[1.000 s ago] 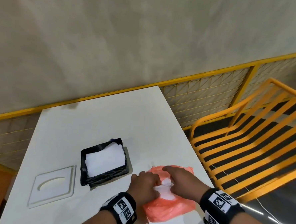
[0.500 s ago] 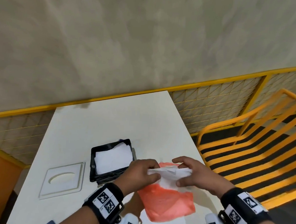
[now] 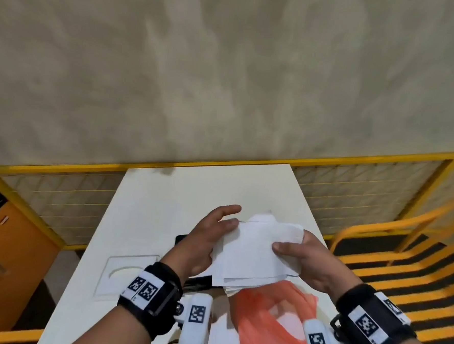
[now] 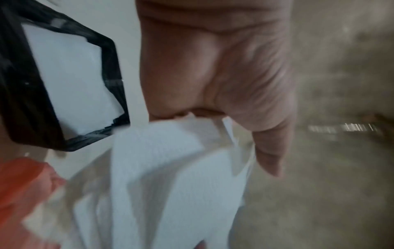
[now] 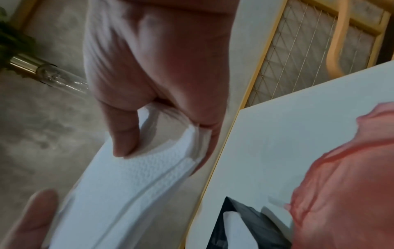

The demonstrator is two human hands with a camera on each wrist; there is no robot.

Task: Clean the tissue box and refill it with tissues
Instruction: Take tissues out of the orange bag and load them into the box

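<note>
Both hands hold a stack of white tissues [image 3: 255,253] in the air above the table. My left hand [image 3: 208,240] grips its left edge, and my right hand [image 3: 303,256] pinches its right edge between thumb and fingers. The stack [image 5: 132,182] shows as several layers in the right wrist view, and the tissues [image 4: 170,176] hang below the palm in the left wrist view. The black tissue box [image 4: 64,80], white tissues inside, stands on the table, mostly hidden behind my left hand in the head view [image 3: 182,239]. The orange plastic bag [image 3: 272,321] lies under the stack.
The white lid [image 3: 124,272] with an oval opening lies flat at the table's left. The white table [image 3: 206,192] ends at a yellow mesh railing [image 3: 352,185]. Orange slatted chairs [image 3: 414,263] stand to the right. An orange cabinet [image 3: 8,251] is at the left.
Both hands drew the tissue stack out of the orange bag and raised it above the table. The camera view tilted and shifted so the box is now behind my left hand.
</note>
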